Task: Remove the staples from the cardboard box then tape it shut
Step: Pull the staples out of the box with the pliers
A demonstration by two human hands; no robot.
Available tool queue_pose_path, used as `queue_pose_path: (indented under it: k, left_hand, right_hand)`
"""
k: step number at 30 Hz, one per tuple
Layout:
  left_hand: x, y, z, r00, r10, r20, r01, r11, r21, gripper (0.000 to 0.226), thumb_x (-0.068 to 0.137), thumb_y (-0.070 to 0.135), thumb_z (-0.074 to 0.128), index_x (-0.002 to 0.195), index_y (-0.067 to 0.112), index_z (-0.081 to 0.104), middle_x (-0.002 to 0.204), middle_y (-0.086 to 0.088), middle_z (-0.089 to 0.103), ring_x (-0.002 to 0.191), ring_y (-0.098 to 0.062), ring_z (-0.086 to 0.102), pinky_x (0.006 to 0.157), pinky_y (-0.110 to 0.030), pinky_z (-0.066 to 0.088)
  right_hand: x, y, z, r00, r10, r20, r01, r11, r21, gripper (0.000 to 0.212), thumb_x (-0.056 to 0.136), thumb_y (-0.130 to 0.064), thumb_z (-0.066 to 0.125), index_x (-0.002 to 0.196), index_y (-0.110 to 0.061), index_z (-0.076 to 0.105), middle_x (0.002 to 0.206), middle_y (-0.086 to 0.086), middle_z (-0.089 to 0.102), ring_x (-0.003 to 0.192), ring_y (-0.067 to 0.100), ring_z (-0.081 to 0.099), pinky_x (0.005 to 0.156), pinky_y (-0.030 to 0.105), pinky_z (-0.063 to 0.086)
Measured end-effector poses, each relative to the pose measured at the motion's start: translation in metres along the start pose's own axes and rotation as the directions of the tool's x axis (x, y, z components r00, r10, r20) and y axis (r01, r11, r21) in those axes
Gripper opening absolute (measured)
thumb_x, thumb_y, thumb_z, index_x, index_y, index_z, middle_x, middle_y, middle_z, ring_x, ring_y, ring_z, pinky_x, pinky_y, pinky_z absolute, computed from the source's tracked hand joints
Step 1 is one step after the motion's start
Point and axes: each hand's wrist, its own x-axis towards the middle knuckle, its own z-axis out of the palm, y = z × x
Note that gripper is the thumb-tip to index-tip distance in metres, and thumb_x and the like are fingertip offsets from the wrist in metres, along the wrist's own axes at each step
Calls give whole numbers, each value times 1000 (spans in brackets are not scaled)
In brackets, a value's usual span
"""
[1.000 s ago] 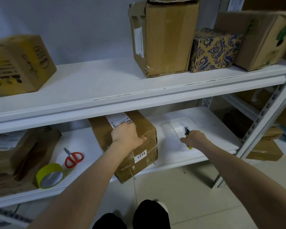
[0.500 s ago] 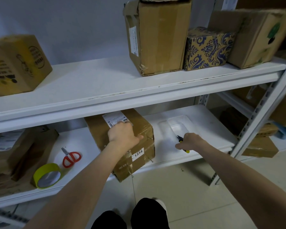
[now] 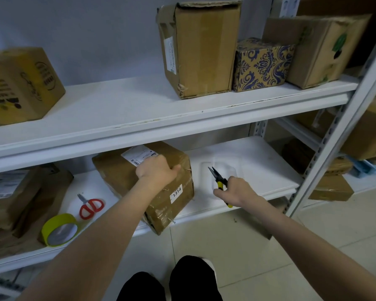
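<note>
You are handling a cardboard box point(image 3: 117, 172) that I judge light enough to steady one-handed, but its walls are looking creased and its sides are wrapped in glossy brown tape, so it is probably giving under pressure and slipping under a flat palm; taking it at the stiffer top edge and corners is looking safest. It is sitting on the lower shelf point(image 3: 254, 157), turned at an angle, its near corner hanging past the shelf front. Your left hand point(image 3: 156, 172) is gripping the box's top right edge, fingers curled over it. Your right hand point(image 3: 234, 191) is holding the yellow-handled pliers point(image 3: 217, 178) by the handles, nose pointing away, just right of the box and not touching it. Staples point(image 3: 172, 221) are sticking out along the near edges
</note>
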Motion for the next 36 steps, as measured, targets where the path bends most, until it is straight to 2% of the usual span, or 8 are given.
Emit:
queue_pose_path:
  k: [3, 8, 13, 18, 21, 24, 33, 36]
  left_hand:
    - [-1, -19, -14, 998, 17, -54, -27, 982, -185, 41, 95, 42, 41, 123, 15, 54, 115, -7, 62, 102, -28, 59, 75, -33, 50]
    - [-9, -74, -17, 996, -29, -90, 8, 975, -221, 35, 86, 8, 48, 116, 18, 63, 119, -9, 63, 105, -28, 60, 83, -39, 54]
    - [-24, -106, 3, 1000, -25, 12, 27, 955, -294, 51, 84, -1, 50, 130, 18, 56, 134, -6, 56, 121, -25, 52, 100, -35, 45]
    - [-32, -116, 12, 996, 88, -9, -85, 939, -334, 54, 83, 2, 55, 135, 14, 52, 137, -7, 54, 125, -25, 49, 103, -31, 40]
    - [-31, -118, 15, 995, 95, -8, -91, 930, -357, 53, 83, 3, 54, 135, 13, 53, 139, -6, 51, 128, -25, 47, 105, -31, 38]
    - [-29, -120, 17, 996, 88, -15, -87, 917, -390, 47, 88, 8, 50, 133, 15, 55, 141, -3, 50, 129, -24, 46, 107, -34, 38]
    - [-25, -127, 22, 997, 81, -13, -79, 912, -402, 45, 90, 27, 60, 134, 20, 53, 145, -1, 46, 133, -19, 42, 110, -37, 36]
    - [-24, -131, 22, 992, 117, 45, -87, 901, -425, 52, 90, 29, 60, 140, 20, 47, 150, -2, 37, 138, -20, 35, 114, -38, 31]
  right_hand:
    - [-20, -14, 12, 997, -60, 38, 53, 983, 177, 31, 85, -37, 56, 81, -7, 47, 75, 5, 53, 69, 21, 50, 56, 30, 36]
    - [-40, -33, 30, 987, -143, -68, 156, 945, 287, 35, 74, -43, 53, 86, -10, 46, 77, 1, 52, 69, 16, 52, 54, 26, 37]
    - [-54, -56, 13, 938, -338, -73, 343, 935, 85, 39, 66, -43, 54, 84, -9, 49, 78, 3, 52, 69, 21, 50, 56, 29, 39]
    - [-71, -83, 7, 867, -497, 40, 494, 845, -204, 44, 65, -50, 54, 87, -13, 47, 84, 4, 51, 73, 26, 49, 60, 33, 42]
    - [-78, -94, 8, 839, -539, 71, 536, 797, -278, 47, 73, -47, 61, 96, -8, 50, 92, 9, 55, 80, 27, 52, 66, 35, 47]
    - [-82, -103, 9, 821, -562, 97, 559, 758, -336, 48, 76, -48, 60, 99, -7, 50, 95, 10, 53, 78, 23, 44, 63, 30, 38]
    - [-82, -119, 17, 818, -553, 162, 570, 736, -367, 43, 76, -45, 60, 94, -9, 47, 88, 7, 47, 83, 31, 53, 62, 33, 43]
    - [-81, -121, 20, 822, -540, 181, 568, 749, -343, 37, 77, -42, 61, 88, -10, 45, 79, 4, 46, 74, 28, 48, 55, 31, 34]
